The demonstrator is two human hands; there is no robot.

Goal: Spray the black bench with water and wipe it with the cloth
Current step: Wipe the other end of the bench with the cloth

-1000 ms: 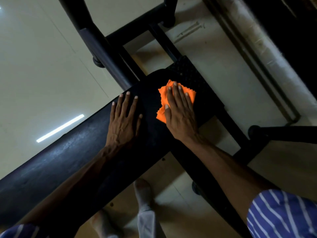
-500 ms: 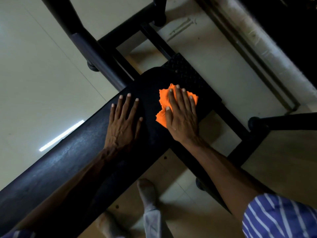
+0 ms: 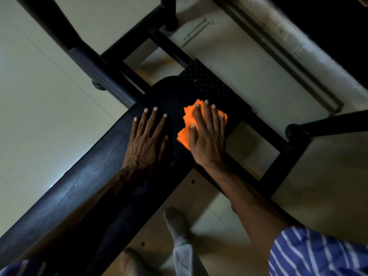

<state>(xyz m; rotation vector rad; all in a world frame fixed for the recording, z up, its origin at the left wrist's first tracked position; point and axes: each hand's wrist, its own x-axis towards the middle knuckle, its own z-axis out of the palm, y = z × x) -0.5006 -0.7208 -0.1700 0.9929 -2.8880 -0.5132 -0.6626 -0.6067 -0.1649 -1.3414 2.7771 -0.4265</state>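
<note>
Our right hand [image 3: 207,140] lies flat with straight fingers, pressing the orange cloth [image 3: 188,126] onto the black bench [image 3: 83,188] near its rounded end. Our left hand [image 3: 148,142] rests just beside it, fingers spread on the bench top.

No writing, label, brand or number can be read anywhere in this dim view.
</note>
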